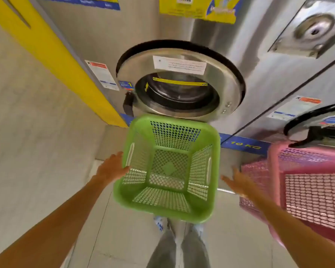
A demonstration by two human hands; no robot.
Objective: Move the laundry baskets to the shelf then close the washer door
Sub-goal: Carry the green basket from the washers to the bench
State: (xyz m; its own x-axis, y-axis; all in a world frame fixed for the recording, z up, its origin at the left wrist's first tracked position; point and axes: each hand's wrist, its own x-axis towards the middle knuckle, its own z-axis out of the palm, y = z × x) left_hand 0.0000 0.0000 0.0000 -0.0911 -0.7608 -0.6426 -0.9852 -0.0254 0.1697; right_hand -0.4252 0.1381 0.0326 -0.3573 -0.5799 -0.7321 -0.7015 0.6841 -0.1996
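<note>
Steel washers lined the wall, yellow trim at left, tiled floor below. Green basket [167, 168] sat on the floor right under the washer door [179, 82], empty. That door looked pushed to or nearly so; could not tell if latched. Pink basket [307, 182] stood just beside the green one, to its right, in front of the next machine.

Green basket looked like light, stiff mesh plastic with a smooth rolled rim, probably a bit flexy at the walls. Best hold was likely the slot handles on the left and right sides.

Left hand [112, 168] was spread open, fingertips touching the left rim near the handle, not gripping. Right hand [238, 183] was open with fingers splayed, near the right rim, holding nothing. No shelf in view.
</note>
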